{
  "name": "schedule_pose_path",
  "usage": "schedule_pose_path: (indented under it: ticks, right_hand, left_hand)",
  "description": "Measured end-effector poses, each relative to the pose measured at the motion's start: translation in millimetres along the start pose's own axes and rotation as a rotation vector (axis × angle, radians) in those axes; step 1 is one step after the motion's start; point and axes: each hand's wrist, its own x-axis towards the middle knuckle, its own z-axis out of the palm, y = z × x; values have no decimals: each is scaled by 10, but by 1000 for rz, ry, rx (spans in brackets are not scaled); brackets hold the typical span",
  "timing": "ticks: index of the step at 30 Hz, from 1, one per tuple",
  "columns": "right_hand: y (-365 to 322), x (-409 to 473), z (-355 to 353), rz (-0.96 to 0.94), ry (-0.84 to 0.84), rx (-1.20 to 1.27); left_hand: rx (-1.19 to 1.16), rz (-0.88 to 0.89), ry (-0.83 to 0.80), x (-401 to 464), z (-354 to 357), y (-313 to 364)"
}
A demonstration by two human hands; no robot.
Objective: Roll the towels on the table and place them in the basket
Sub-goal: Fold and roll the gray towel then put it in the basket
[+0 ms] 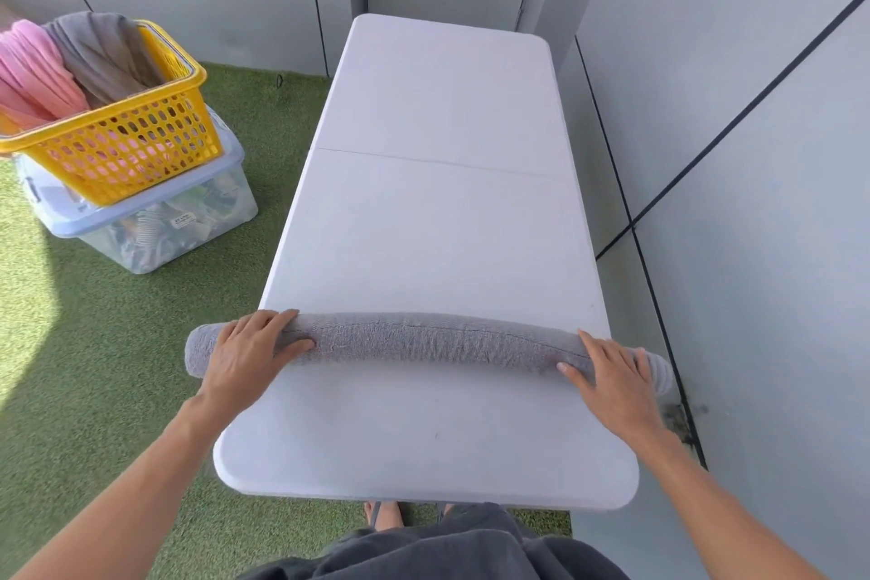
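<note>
Grey towel [433, 341] is rolled into one long tube lying across the white desk [438, 221] near its close end, long axis running left-right, square to the desk's length; both ends overhang the desk edges. Left hand [249, 351] sits on top of the roll near its left end, fingers curved over the far side, thumb on the near side, so it grips the roll. Right hand [612, 374] rests on the roll near its right end, fingers fairly straight and laid over it, thumb along the near side. Yellow basket [141, 146] is off the desk to the left, stacked on a clear plastic bin [155, 226] on the green turf [94, 344]; a pink towel [33, 71] and another grey towel [101, 54] hang out of it. Bin has a small white sticker, print too small to read.
</note>
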Motion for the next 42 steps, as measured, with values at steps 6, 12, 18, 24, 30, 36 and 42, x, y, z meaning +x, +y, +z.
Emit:
schedule_pose_path:
  ticks: [6,12,18,24,30,36,42]
  right_hand:
    - [-372,113,-13,218,33,75]
    - [-1178,4,116,337,9,179]
    - [-1608,21,282,145,-187,577]
    - [-1335,-51,142,47,-203,631]
    - [-1327,-237,-10,62,-259,367]
    - [-1722,-327,50,138,-303,188]
    - [-1765,-282,163,127,-89,124]
  left_hand:
    - [-1,-202,34,61,-6,367]
    - [45,-334,-116,-56,133,1224]
    - [-321,-248,-352,-8,267,1895]
    - [-356,-260,-355,34,371,1953]
    - [-496,-354,-447,51,420,2104]
    - [-482,-379,-485,114,314,2014]
    - [-437,-324,-533,147,307,1908]
